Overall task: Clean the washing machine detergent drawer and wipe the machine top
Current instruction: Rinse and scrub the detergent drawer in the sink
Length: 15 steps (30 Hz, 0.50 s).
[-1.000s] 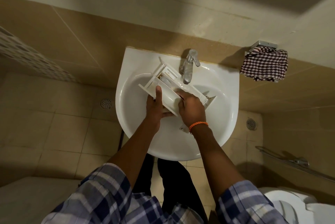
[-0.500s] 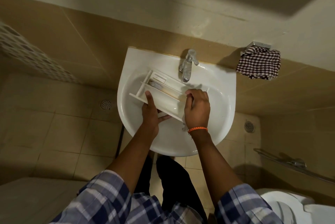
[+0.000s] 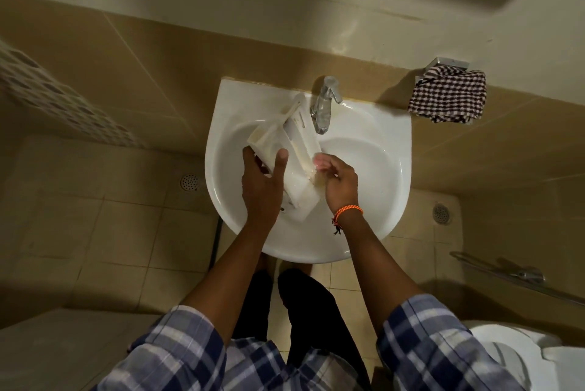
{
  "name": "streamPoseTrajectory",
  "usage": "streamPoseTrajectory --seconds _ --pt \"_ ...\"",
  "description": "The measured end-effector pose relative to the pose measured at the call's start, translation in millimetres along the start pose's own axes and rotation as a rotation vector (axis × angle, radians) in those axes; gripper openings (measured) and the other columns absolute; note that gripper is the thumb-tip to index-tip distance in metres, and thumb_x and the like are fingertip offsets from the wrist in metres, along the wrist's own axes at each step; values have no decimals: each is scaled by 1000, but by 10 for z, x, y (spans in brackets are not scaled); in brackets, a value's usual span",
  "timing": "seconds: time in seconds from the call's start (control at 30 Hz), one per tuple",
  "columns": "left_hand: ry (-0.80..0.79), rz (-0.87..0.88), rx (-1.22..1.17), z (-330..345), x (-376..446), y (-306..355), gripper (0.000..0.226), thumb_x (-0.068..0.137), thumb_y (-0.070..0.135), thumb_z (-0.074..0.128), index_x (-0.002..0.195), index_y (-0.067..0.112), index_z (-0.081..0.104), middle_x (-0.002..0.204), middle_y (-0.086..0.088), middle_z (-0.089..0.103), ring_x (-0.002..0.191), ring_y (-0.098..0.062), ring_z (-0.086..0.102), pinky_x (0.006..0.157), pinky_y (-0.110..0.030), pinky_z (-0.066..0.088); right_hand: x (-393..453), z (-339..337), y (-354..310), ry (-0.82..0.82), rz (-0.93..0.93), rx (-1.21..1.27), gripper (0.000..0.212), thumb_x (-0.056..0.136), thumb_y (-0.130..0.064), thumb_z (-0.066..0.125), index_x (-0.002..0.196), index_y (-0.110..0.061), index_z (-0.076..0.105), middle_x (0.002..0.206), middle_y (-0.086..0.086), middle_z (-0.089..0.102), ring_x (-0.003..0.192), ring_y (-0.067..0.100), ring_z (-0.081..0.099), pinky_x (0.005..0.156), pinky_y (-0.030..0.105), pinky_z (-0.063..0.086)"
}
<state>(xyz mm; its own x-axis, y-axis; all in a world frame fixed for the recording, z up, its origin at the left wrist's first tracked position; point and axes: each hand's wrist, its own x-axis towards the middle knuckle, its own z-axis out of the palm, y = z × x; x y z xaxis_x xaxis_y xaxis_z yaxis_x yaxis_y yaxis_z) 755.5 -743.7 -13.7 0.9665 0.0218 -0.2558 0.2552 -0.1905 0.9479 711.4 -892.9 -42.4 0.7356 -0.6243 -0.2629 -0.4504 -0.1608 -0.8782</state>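
Note:
The white detergent drawer (image 3: 299,145) is held over the white sink (image 3: 373,169), tilted, with its far end up beside the tap (image 3: 324,106) and its near end low in the basin. My left hand (image 3: 262,178) grips it from the left, thumb laid across its top face. My right hand (image 3: 340,183), with an orange band on the wrist, has its curled fingers pinching the drawer's right long edge. The drawer's underside and its near end behind my left hand are hidden.
A checked cloth (image 3: 448,98) hangs on a metal holder on the wall to the right of the sink. A toilet (image 3: 522,356) sits at the lower right, below a metal rail (image 3: 519,276). Floor drains (image 3: 189,181) lie on the tiled floor.
The drawer has swung from lying across the basin to pointing lengthwise toward the tap. My right hand slid from its right end to its long side. My left hand kept its grip.

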Motion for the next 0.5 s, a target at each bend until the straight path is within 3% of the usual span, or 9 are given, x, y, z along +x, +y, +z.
streamPoseTrajectory --seconds 0.17,0.33,0.43,0.5 --pt "-4 56 90 6 -49 46 91 74 94 58 144 38 46 124 15 67 112 -7 67 101 -36 57 55 -26 8 -113 32 49 55 90 23 40 124 -4 74 119 11 76 109 26 72 109 41 54" --pt "26 183 321 37 -98 116 112 63 101 56 146 26 49 130 5 66 121 -17 64 99 -30 49 66 -13 -95 -209 57 79 60 89 28 35 133 3 66 123 8 69 110 14 66 96 12 51" --pt "39 248 401 55 -188 142 116 60 102 58 144 23 47 131 1 65 120 -20 64 92 -29 50 86 9 -132 -249 27 48 56 93 22 40 135 -4 67 130 9 71 121 20 67 106 22 52" --pt "61 306 443 78 -265 130 115 60 99 63 143 20 48 129 -1 65 117 -21 65 86 -28 51 75 25 -150 -283 -33 -9 49 97 11 48 135 -10 70 129 6 74 121 18 69 105 24 54"
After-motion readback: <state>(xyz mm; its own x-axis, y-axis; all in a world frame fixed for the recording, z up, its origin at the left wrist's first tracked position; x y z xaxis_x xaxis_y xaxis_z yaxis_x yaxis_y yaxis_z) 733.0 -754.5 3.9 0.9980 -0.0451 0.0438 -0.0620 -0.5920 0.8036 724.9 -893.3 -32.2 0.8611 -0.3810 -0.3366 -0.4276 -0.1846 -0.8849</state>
